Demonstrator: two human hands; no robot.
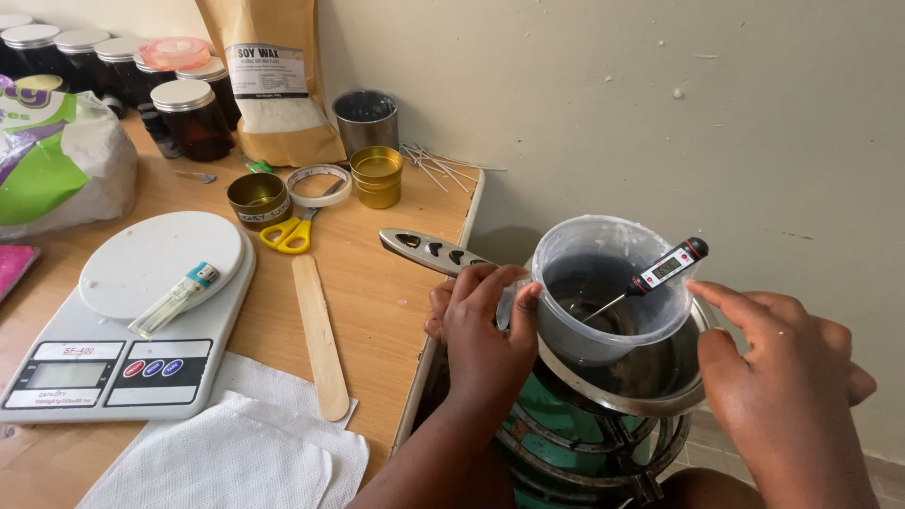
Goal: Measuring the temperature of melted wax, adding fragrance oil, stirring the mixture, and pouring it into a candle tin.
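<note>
A clear plastic jug holding dark liquid sits inside a metal pot on a green burner stand. My left hand grips the jug's handle at its left side. A black digital probe thermometer leans on the jug's right rim, its metal probe dipping into the liquid. My right hand hovers just right of the jug, fingers apart, close to the thermometer head but not touching it. The pot's long metal handle points left over the table.
On the wooden table: a white kitchen scale with a lighter on it, a wooden stir stick, yellow scissors, gold tins, tape roll, dark jars, a brown wax bag, wicks, paper towels.
</note>
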